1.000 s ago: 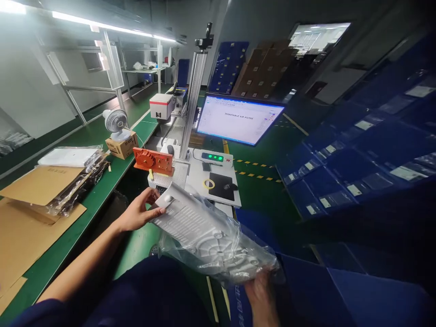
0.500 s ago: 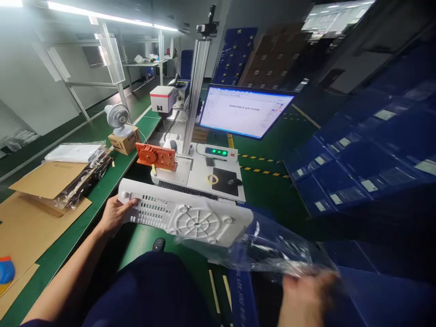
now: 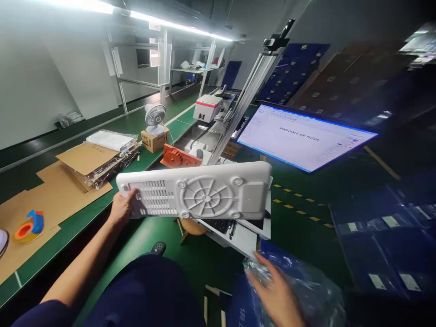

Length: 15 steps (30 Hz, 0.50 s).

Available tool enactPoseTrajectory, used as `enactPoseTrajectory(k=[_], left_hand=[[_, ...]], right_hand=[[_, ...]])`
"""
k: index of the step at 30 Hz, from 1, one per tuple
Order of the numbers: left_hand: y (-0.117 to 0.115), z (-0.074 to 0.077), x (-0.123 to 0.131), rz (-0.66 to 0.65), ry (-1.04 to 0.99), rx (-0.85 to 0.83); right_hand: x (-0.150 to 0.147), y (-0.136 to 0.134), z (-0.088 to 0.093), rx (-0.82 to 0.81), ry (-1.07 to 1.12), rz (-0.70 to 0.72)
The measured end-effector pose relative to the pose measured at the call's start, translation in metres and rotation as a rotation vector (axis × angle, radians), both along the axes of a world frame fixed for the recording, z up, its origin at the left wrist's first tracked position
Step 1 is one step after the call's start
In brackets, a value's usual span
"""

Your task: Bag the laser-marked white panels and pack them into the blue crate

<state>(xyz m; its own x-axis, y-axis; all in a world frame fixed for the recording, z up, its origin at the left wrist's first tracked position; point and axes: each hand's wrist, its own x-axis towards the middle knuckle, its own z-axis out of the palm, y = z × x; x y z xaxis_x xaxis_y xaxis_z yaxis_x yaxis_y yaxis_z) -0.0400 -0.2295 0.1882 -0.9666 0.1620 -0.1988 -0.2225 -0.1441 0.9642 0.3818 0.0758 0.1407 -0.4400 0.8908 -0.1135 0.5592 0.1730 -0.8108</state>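
A white plastic panel (image 3: 252, 200) with slotted vents and a round ribbed pattern is held up in front of me, tilted so this face shows. My left hand (image 3: 121, 206) grips its left end, thumb on the near face and the other fingers hidden behind. At lower right, my right hand (image 3: 274, 288) has crumpled clear film from a plastic bag (image 3: 315, 290) between thumb and fingers. The bag spreads behind and beside that hand, apart from the panel.
Behind the panel stands a machine with an upright metal column (image 3: 250, 86) and an orange fixture (image 3: 179, 156). A monitor (image 3: 303, 136) is to its right. On the left bench are cardboard sheets (image 3: 86, 159), a tape dispenser (image 3: 38, 222) and a small fan (image 3: 156, 117) on a box.
The plastic bag has come off the panel's right end, now bare. My right hand has moved left with the bag bunched up. The view has swung left, and the panel sits more level.
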Motion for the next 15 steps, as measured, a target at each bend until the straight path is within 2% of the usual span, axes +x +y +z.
enactPoseTrajectory(k=[3,5,7,9,12,14,15], left_hand=[[0.038,-0.015,0.028,-0.060,-0.074,0.157],[0.059,-0.028,0.047,-0.110,-0.100,0.239],[0.075,-0.044,0.061,-0.188,-0.118,0.297],[0.086,-0.059,0.069,-0.302,-0.118,0.319],[0.092,-0.071,0.066,-0.393,-0.028,0.222],[0.090,-0.064,0.060,-0.372,0.151,0.085],[0.086,-0.055,0.058,-0.369,0.292,0.028]], right_hand=[[-0.079,-0.044,-0.002,-0.252,0.180,0.236],[-0.120,-0.071,0.001,-0.350,0.396,0.269],[-0.147,-0.090,0.002,-0.419,0.610,0.217],[-0.159,-0.098,-0.003,-0.430,0.715,0.089],[-0.150,-0.094,-0.023,-0.306,0.679,-0.076],[-0.131,-0.083,-0.039,-0.139,0.573,-0.105],[-0.120,-0.076,-0.046,-0.032,0.488,-0.102]])
